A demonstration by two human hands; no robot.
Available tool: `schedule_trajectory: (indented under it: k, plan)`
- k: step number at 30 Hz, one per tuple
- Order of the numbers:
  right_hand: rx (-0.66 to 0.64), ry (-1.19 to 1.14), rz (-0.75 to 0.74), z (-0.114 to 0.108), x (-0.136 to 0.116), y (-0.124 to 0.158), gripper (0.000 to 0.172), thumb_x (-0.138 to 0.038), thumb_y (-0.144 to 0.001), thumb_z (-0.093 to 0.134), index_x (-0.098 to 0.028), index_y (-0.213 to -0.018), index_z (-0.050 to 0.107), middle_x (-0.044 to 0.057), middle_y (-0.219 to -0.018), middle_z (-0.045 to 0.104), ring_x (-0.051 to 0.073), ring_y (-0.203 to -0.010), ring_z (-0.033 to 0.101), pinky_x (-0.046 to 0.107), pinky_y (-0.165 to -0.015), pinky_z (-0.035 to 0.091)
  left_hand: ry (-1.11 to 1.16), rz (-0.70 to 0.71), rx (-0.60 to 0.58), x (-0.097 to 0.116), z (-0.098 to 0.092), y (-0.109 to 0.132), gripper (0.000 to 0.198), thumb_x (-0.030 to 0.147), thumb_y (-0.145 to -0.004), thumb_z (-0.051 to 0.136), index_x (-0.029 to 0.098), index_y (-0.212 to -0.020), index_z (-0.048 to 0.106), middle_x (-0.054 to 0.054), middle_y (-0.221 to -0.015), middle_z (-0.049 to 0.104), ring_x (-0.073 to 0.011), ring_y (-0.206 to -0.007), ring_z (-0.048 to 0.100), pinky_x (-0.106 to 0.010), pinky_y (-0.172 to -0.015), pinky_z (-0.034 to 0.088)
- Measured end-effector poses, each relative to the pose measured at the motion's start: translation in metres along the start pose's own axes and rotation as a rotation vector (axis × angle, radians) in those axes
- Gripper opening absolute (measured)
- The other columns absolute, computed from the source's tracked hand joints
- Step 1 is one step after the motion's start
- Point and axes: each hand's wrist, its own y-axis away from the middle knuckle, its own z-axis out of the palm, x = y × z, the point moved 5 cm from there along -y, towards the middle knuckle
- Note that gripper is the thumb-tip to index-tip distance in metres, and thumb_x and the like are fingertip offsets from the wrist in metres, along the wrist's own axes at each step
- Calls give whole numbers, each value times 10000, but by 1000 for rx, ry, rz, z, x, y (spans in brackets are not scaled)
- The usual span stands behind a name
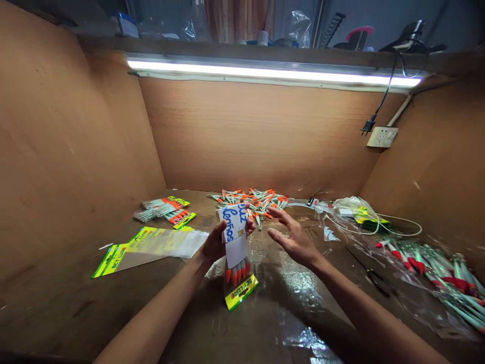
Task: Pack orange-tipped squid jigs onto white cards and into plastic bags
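My left hand (216, 241) is closed around a clear packet of fishing lures (237, 272) with orange tips and a yellow-green header card at its lower end. A white card (235, 232) with blue handwriting lies over the packet's upper part, gripped along with it. To the right, my right hand (292, 237) is apart from the packet, fingers spread, holding nothing. Just beyond both hands is a heap of loose orange-and-white lures (261, 199).
Left are flat header bags (147, 247) and filled lure packets (166, 208). At right lie pliers (373, 278), red-and-white lures (435, 273), green-yellow cards (366, 218) and a white cord (413, 230). Wooden walls enclose the bench under a tube light (265, 72); a plug (369, 125) hangs at right.
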Motion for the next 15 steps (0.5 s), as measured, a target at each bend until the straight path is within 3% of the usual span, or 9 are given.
schedule_trajectory:
  k: [2, 4, 6, 8, 11, 15]
  plan:
    - [-38, 19, -81, 8, -21, -30, 546, -362, -923, 630, -280, -1440, 474, 93, -1398, 565, 257, -1315, 495, 504, -1128, 363, 17, -39, -42, -9, -8, 2, 847, 604, -778, 704, 180, -1459, 431, -149, -1292, 640, -352, -1242, 566, -505, -1091, 369]
    - [-176, 0, -136, 23, -33, -58, 600, -402, -872, 697, -276, -1424, 499, 86, -1339, 607, 258, -1293, 509, 501, -1117, 373, 33, -74, -72, -16, -16, 4, 866, 664, -762, 704, 180, -1439, 464, -144, -1309, 642, -363, -1304, 517, -511, -1125, 324]
    - [-364, -75, -132, 40, -36, -80, 617, -436, -799, 764, -253, -1357, 575, 73, -1228, 662, 253, -1180, 584, 460, -1034, 461, 68, -90, -94, -18, -20, 6, 912, 753, -739, 658, 160, -1414, 500, -155, -1315, 643, -375, -1342, 478, -513, -1144, 290]
    - [-472, -184, -70, 51, -32, -94, 589, -451, -762, 788, -215, -1281, 639, 59, -1105, 697, 225, -1004, 650, 392, -894, 542, 127, -91, -98, -17, -21, 7, 981, 836, -729, 565, 123, -1402, 515, -185, -1339, 622, -384, -1360, 454, -509, -1157, 266]
    - [-412, -352, 10, 51, -27, -103, 568, -445, -743, 802, -173, -1221, 662, 58, -1043, 711, 195, -894, 668, 339, -809, 562, 218, -90, -75, -13, -20, 7, 1040, 890, -757, 406, 77, -1395, 520, -226, -1392, 568, -389, -1349, 465, -502, -1154, 268]
    - [-210, -501, 34, 39, -24, -100, 571, -428, -729, 824, -185, -1212, 643, 67, -1099, 713, 208, -973, 666, 361, -894, 543, 297, -119, -38, -11, -19, 6, 1048, 877, -809, 285, 52, -1426, 482, -261, -1389, 555, -395, -1313, 502, -506, -1101, 332]
